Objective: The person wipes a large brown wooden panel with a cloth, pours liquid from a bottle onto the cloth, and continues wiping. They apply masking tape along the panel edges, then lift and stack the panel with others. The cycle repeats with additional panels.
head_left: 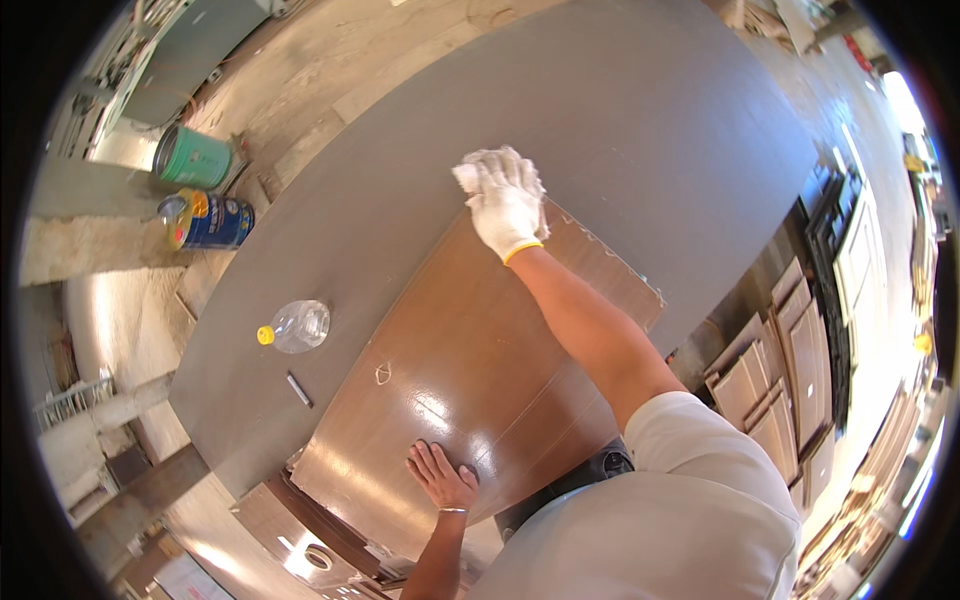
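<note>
Your left hand (444, 484), bare and with a band at the wrist, rests palm down on the near part of the brown board (440, 340), its fingers loose and spread, gripping nothing. Your right arm stretches forward, and your right hand (505, 200), in a white glove with a yellow cuff edge, is at the board's far left corner. Its fingers spread over a white cloth (466, 179) that shows past them; you can't tell from here whether they curl around it or only press on it.

The brown board is in front of you, on top of the large grey surface (640, 130), with shiny patches of light and a small drawn mark near its left edge. Left of it, on the grey surface, are a clear bottle (302, 327) with a yellow cap and a slim marker (299, 390). Further left are a green bucket (196, 158) and a blue can (222, 221); brown panels (770, 385) stand at your right.
</note>
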The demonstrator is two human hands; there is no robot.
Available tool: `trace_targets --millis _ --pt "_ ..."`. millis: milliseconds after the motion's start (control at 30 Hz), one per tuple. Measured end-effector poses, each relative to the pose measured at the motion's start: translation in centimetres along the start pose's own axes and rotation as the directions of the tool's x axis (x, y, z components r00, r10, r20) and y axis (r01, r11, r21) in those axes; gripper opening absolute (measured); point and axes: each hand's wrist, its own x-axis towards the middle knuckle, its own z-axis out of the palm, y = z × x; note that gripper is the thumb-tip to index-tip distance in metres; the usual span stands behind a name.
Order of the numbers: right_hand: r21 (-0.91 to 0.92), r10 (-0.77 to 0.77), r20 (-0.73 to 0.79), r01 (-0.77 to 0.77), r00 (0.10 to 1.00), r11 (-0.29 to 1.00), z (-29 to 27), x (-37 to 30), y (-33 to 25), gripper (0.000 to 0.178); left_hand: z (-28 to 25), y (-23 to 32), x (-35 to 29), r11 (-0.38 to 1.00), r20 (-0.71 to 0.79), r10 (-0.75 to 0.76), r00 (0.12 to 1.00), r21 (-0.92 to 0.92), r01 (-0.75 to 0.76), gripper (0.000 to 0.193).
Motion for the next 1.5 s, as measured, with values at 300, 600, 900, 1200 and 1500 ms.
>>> trace_targets --millis 300,600,900,1200,1500 --pt "-0.089 0.346 0.265 -0.335 0.900 0.938 -4.1 5.2 2.5 0.024 0.2 -0.2 -0.1 1.000 -0.020 0.005 1.000 -0.002 -0.005 0.072" --pt "0.509 0.348 0.087 -0.342 0.933 0.790 -13.8 -17.7 12.0 0.049 0.4 -0.2 -0.7 0.993 0.042 -0.095 0.995 -0.064 0.098 0.073" --pt "-0.078 0.207 0.017 -0.205 0.978 0.976 -8.6 -12.1 3.5 0.054 -0.6 0.3 -0.5 0.971 0.099 -0.137 0.986 -0.182 0.153 0.077" --pt "0.073 -0.469 0.237 0.466 0.850 0.882 1.5 -13.4 -15.9 0.073 -1.6 0.4 0.0 0.968 0.111 -0.153 0.982 -0.185 0.172 0.069" --pt "0.456 -0.888 0.423 0.804 0.181 0.381 2.7 -25.8 -34.0 0.057 -1.1 0.1 -0.4 0.942 0.080 -0.160 0.984 -0.286 0.176 0.064"
